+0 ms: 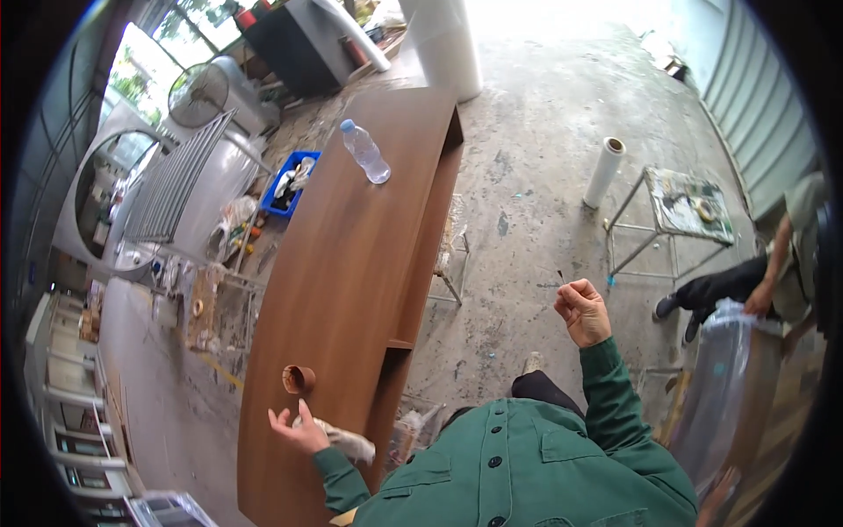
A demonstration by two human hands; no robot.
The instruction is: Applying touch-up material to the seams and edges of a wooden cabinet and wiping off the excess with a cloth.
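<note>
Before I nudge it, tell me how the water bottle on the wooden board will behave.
The water bottle lies on its side on the wooden board, so it will probably roll. It looks like thin clear plastic, likely light and easily dented.

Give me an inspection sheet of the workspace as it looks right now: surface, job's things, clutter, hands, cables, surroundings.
Surface: long brown wood-grain cabinet panel, mostly bare, shelf openings along its right side.
Job's things: small brown tape roll on the panel just above the left hand; thin dark sliver pinched in the right hand, too small to identify.
Clutter: clear plastic water bottle lying at the far end of the panel.
Hands: left hand open, palm up, over the panel, pale cloth at its wrist; right hand raised and closed over the floor.
Cables: nothing seen.
Surroundings: stained concrete floor, white film roll, metal-frame stand, blue crate, fan, crouching co-worker.
</note>
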